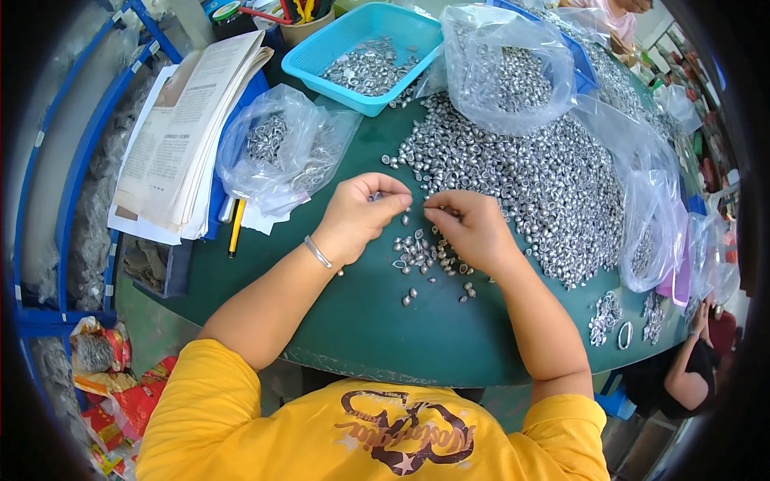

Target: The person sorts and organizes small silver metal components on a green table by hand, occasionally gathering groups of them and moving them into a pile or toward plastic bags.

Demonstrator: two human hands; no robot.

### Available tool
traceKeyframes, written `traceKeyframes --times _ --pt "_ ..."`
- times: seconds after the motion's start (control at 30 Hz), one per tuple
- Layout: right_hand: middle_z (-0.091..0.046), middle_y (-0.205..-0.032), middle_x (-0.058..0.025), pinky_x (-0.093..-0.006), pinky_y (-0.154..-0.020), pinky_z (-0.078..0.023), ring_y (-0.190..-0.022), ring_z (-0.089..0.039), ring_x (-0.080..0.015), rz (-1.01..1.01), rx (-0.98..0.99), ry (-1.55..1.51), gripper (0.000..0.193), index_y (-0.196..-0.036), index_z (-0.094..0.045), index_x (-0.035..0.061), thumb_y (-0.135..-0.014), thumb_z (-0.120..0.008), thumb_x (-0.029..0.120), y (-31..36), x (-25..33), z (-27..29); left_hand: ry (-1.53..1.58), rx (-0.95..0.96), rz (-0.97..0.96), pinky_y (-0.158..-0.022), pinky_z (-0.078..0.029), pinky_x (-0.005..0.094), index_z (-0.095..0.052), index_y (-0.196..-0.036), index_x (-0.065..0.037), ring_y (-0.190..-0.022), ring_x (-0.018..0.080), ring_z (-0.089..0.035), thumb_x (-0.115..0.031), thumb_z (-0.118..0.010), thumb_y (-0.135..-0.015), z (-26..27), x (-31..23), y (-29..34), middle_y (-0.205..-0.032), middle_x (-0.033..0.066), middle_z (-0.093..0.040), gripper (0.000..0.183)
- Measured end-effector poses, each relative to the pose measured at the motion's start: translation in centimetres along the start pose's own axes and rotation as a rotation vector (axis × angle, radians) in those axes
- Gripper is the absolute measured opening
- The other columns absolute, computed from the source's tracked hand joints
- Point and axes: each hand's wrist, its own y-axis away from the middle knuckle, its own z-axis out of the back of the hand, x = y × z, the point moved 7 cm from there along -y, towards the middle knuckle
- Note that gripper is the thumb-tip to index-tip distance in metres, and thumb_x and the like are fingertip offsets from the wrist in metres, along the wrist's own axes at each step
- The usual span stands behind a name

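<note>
L hand (361, 215), centre of frame: thumb & forefinger bent into a near-closed pinch, a few silvery bits showing in the curl; can't tell if the tips meet or grip anything. 1 small silver piece (406, 217) shows just below the fingertips. R hand (473, 227), just right of centre: thumb & forefinger also drawn nearly together, other fingers curled in; can't tell what, if anything, is btwn them. Tips of the 2 hands face each other, a small gap apart.

Small cluster of metal pieces (419, 250) on the green worktop (377, 321), below/btwn the hands, centre of frame. Big heap (553, 192) of similar pcs right of centre & above. Blue basket (327, 90) w/ more pcs, top centre; clear bag (473, 40) w/ pcs, right of it.
</note>
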Motion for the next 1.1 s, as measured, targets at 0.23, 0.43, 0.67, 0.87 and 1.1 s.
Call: traceKeyframes --times 0.23,0.43,0.67,0.87,1.1 --pt "-0.058 -0.066 -0.0038 -0.0231 -0.052 -0.042 -0.058 -0.053 -0.0105 0.114 -0.134 -0.215 0.012 -0.085 -0.067 0.0032 -0.074 -0.071 0.005 2.8 1.0 0.4 0.185 0.276 0.254 -0.040 -0.027 0.0143 -0.060 -0.096 0.002 -0.051 0.0022 -0.039 -0.011 -0.060 -0.087 -2.9 1.4 1.7 -0.076 0.0039 -0.057 0.015" --pt "-0.057 -0.065 -0.0060 -0.0292 -0.049 -0.045 -0.055 -0.056 -0.0193 0.345 -0.273 0.026 0.011 -0.079 -0.067 0.0057 -0.070 -0.072 0.005 4.0 2.2 0.9 0.183 0.342 0.295 -0.041 -0.028 0.0146 -0.060 -0.100 0.003 -0.052 0.0030 -0.040 -0.005 -0.057 -0.087 -3.2 2.2 1.7 -0.080 0.0060 -0.059 0.016" --pt "-0.055 -0.065 -0.0067 -0.0312 -0.049 -0.046 -0.056 -0.057 -0.0235 0.456 -0.188 0.166 0.009 -0.081 -0.065 0.0061 -0.073 -0.067 0.002 4.2 2.7 1.4 0.225 0.362 0.349 -0.042 -0.028 0.0148 -0.059 -0.102 0.004 -0.054 0.0033 -0.040 -0.002 -0.056 -0.086 -3.4 2.3 1.9 -0.082 0.0072 -0.059 0.017" --pt "-0.057 -0.068 -0.0074 -0.0322 -0.049 -0.046 -0.059 -0.058 -0.0250 0.468 -0.191 0.176 0.009 -0.081 -0.060 0.0043 -0.074 -0.065 0.002 4.5 2.9 1.1 0.274 0.419 0.372 -0.044 -0.029 0.0154 -0.056 -0.102 0.004 -0.055 0.0041 -0.039 -0.004 -0.059 -0.085 -3.8 2.3 2.1 -0.081 0.0046 -0.056 0.019" --pt "-0.060 -0.072 -0.0100 -0.0333 -0.053 -0.048 -0.062 -0.059 -0.0279 0.373 -0.180 0.047 0.008 -0.083 -0.060 0.0042 -0.076 -0.063 0.001 4.6 2.7 0.8 0.089 0.366 0.224 -0.044 -0.029 0.0150 -0.060 -0.101 0.002 -0.053 0.0026 -0.040 -0.004 -0.059 -0.086 -4.1 1.6 2.3 -0.073 0.0019 -0.056 0.017"
